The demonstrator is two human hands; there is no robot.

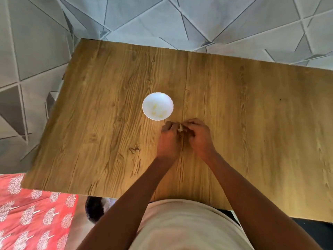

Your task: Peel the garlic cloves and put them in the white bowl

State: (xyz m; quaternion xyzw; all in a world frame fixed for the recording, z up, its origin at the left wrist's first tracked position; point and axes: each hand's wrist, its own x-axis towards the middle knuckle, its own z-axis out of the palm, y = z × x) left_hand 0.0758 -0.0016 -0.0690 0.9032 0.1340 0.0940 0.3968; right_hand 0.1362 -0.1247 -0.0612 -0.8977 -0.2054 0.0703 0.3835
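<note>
I have my left hand (168, 131) and right hand (195, 130) pinching one garlic clove (180, 128) between them, low over the table (252, 123), I judge so the skin can be picked off. One white bowl (157, 106) sits just beyond my left hand; a few yellowish pieces inside, too blurred to count.

Both bare forearms reach forward and converge, the hands meeting knuckle to knuckle. The left hand (168, 137) shows its back to the camera, fingers curled under. The right hand (197, 135) angles inward, fingers bent, and both hands pinch a small pale piece (180, 128) between their fingertips.
</note>
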